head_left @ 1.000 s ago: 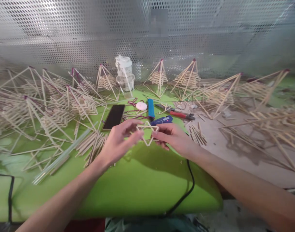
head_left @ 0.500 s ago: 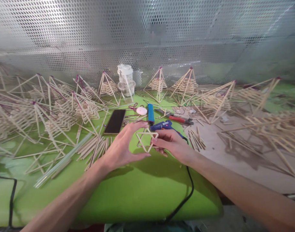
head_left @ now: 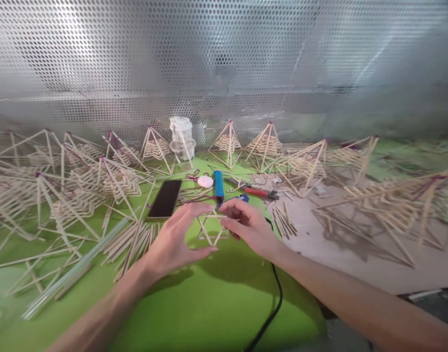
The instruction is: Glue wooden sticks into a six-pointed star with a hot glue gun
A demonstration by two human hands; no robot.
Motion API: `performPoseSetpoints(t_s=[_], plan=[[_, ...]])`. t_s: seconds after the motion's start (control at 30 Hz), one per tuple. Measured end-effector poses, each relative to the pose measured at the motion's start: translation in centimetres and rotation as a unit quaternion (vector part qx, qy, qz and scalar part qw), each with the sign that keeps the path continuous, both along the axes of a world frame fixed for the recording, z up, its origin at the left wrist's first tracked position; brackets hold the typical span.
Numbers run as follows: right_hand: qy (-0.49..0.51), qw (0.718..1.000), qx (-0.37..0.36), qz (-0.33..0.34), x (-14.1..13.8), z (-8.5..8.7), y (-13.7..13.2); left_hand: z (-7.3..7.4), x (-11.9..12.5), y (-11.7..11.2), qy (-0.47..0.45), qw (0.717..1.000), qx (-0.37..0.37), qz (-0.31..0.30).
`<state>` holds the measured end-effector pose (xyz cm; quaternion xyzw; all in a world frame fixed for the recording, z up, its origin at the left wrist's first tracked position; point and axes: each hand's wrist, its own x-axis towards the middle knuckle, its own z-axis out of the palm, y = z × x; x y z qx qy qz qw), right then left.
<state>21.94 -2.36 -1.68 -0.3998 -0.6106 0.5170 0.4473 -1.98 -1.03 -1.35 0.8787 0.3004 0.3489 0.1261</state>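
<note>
A small six-pointed star frame (head_left: 218, 238) of pale wooden sticks is held upright above the green surface, between my two hands. My left hand (head_left: 178, 237) curves in a wide C at its left, the index fingertip at the top point and the thumb tip at the bottom point. At the upper right, my right hand (head_left: 249, 227) pinches the star between thumb and fingers, hiding part of that side. Just behind the right fingers lies a blue glue gun (head_left: 242, 198), mostly covered by them. Its black cord (head_left: 279, 288) runs down toward the front edge.
Several stick pyramids (head_left: 229, 139) line the back and both sides. A phone (head_left: 165, 198), loose sticks (head_left: 124, 239) and clear glue sticks (head_left: 80, 261) lie left. Behind my hands are a white round case (head_left: 205, 182), a blue lighter-like object (head_left: 218, 185), red-handled pliers (head_left: 258, 192) and a lidded cup (head_left: 182, 139).
The camera view has shifted, so the scene sits lower and further left. My left thumb and index have drawn slightly closer around the star; the right fingers now sit near its upper-right side.
</note>
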Motion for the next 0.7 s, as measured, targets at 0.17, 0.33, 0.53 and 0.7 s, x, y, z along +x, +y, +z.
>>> performPoseSetpoints(t_s=[0.17, 0.33, 0.53, 0.7], plan=[[0.008, 1.0, 0.017, -0.02, -0.27, 0.34, -0.04, 0.09, 0.23, -0.09, -0.011, 1.0, -0.02, 0.008], [0.017, 0.999, 0.027, -0.022, -0.28, 0.36, -0.11, 0.02, 0.28, -0.14, -0.026, 0.998, -0.055, 0.013], [0.024, 0.999, 0.036, -0.02, -0.26, 0.29, -0.15, -0.26, 0.21, -0.11, -0.037, 0.996, -0.08, 0.016], [0.036, 0.999, 0.039, -0.013, -0.13, 0.22, -0.07, -0.2, 0.11, -0.12, -0.039, 0.994, -0.099, 0.023]])
